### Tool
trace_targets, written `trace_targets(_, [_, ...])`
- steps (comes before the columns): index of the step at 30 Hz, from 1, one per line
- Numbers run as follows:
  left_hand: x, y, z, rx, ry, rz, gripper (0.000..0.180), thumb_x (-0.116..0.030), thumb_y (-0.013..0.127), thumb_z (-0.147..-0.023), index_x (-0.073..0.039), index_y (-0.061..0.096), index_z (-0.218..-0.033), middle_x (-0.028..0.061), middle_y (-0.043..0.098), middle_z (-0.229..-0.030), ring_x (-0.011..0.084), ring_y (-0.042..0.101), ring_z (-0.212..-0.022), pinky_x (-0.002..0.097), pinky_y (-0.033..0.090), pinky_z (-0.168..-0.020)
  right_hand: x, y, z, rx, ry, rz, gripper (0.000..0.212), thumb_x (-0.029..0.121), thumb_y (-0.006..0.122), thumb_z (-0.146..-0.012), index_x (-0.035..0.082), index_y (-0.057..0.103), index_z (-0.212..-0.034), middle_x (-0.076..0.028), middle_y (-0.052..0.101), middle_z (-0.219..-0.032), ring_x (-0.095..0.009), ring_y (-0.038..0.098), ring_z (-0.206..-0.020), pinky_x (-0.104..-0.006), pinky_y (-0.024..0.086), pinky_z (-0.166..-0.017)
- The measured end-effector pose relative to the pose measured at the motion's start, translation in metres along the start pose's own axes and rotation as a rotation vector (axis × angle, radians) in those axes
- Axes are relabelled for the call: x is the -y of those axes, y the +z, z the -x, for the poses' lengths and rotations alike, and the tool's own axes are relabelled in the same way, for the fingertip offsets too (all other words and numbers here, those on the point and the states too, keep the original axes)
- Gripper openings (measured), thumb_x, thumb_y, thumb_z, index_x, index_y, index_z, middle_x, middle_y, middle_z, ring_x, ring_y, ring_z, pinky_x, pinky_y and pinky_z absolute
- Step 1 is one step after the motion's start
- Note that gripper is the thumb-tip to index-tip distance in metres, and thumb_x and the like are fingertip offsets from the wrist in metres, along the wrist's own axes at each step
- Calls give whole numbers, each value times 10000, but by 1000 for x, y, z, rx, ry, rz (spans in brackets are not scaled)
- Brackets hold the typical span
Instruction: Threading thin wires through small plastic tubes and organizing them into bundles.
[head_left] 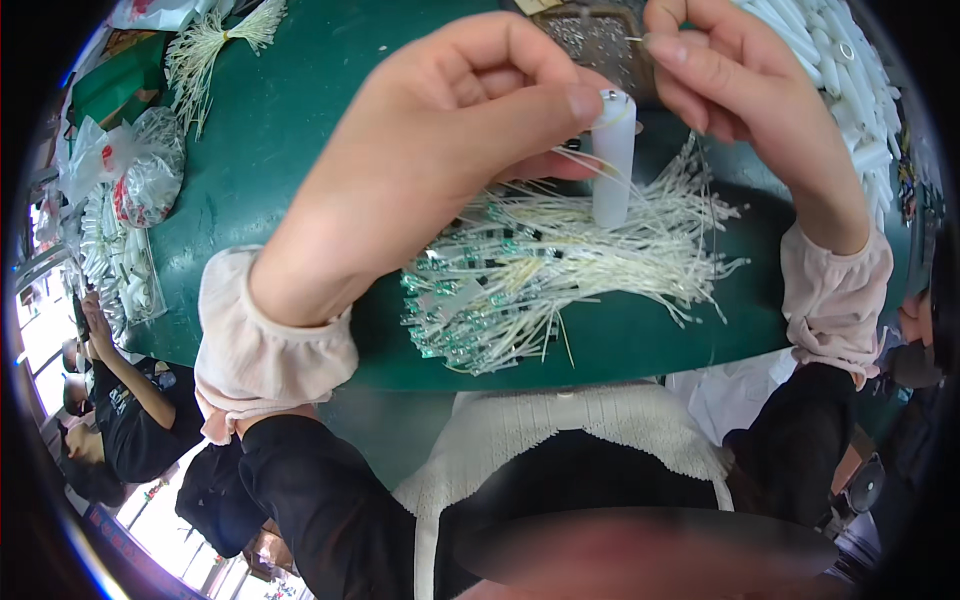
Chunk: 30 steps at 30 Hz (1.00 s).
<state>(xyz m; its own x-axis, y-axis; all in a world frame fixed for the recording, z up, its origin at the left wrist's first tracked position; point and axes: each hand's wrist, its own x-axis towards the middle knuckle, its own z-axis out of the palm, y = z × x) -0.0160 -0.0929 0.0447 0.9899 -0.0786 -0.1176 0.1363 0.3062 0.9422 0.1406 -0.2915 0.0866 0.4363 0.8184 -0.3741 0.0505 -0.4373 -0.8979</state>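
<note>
A deep green tabletop (270, 150) spread across most of the view, smooth and faintly glossy, its near edge bowed by the lens. Along the left side, the room brightened into tall windows (48, 340), washed nearly white; lower down, another glaring pane (165, 525) was crossed by dark frame bars, with a dark bluish strip (120, 545) running beside it. Below the near edge lay a dull grey-green patch (385, 430), whether floor or furniture unclear. The far right was dim and cluttered.
</note>
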Motion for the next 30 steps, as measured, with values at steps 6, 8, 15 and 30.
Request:
trace_targets(6, [-36, -47, 51, 269, 258, 101, 317, -143, 522, -1055, -33, 443, -1342, 255, 513, -1434, 440, 528, -1339, 503, 509, -1087, -19, -31, 27, -270, -67, 96, 165, 198, 581, -1063, 53, 541, -995, -14, 595, -702, -42, 455, -546, -191, 331, -491])
trace_targets(8, [-52, -57, 119, 101, 327, 249, 631, -115, 496, -1057, -22, 199, -1606, 297, 342, -1585, 474, 383, -1452, 609, 383, -1186, -30, -50, 37, -356, -150, 92, 165, 188, 604, -1049, 49, 555, -974, -7, 588, -706, -41, 459, -554, -193, 331, -493])
trace_targets(15, [-37, -74, 287, -616, 166, -349, 267, -132, 709, -933, -50, 456, -908, 130, 548, -933, 245, 588, -867, 328, 504, -803, -113, -135, 63, -651, -445, 382, 103, 149, 624, -1029, 49, 602, -1035, 60, 533, -714, -32, 450, -602, -220, 335, -526])
trace_targets(30, [-37, -28, 132, -307, -3, -1192, 188, 19, 723, -839, 31, 703, -1026, 107, 696, -945, 203, 674, -866, 303, 518, -779, -130, -100, 30, -528, -532, 1455, 263, 68, 675, -865, 88, 611, -1120, -152, 667, -903, -390, 656, -832, -483, 511, -702])
